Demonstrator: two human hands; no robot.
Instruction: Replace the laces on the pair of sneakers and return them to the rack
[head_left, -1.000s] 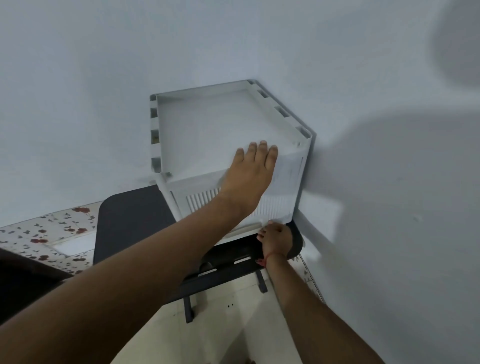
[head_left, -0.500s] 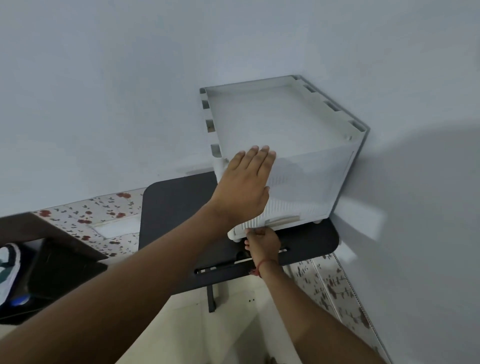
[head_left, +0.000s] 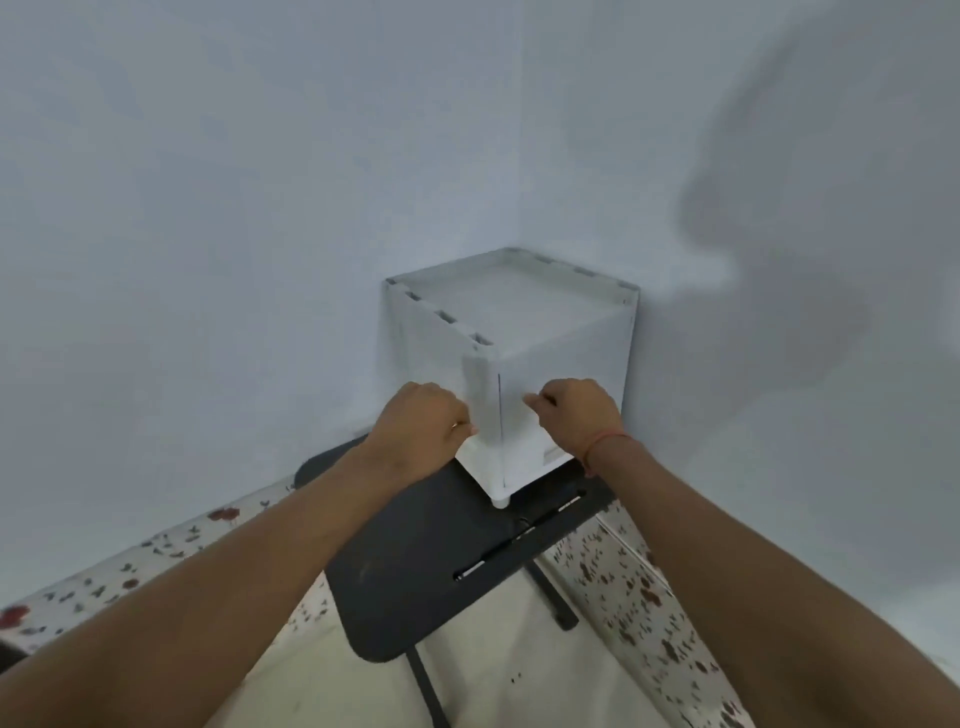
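Note:
A white plastic shoe box rack (head_left: 524, 317) stands on a small black table (head_left: 415, 566) in the corner of the room. Its front corner post faces me. My left hand (head_left: 421, 431) grips the box's left side beside that post, fingers curled against the panel. On the right, my right hand (head_left: 576, 415) pinches the edge of the front door panel, a red thread around its wrist. No sneakers or laces show in this view.
Pale walls (head_left: 208, 208) close in behind and to the right of the box. The table has black legs (head_left: 550, 592) and a slot with a metal rod (head_left: 514, 540) near its front. Speckled floor tiles (head_left: 639, 597) run along both walls.
The view has swung so the box's corner faces me. My left hand came off the top front edge down to the left side. My right hand rose from the box's base to the front panel.

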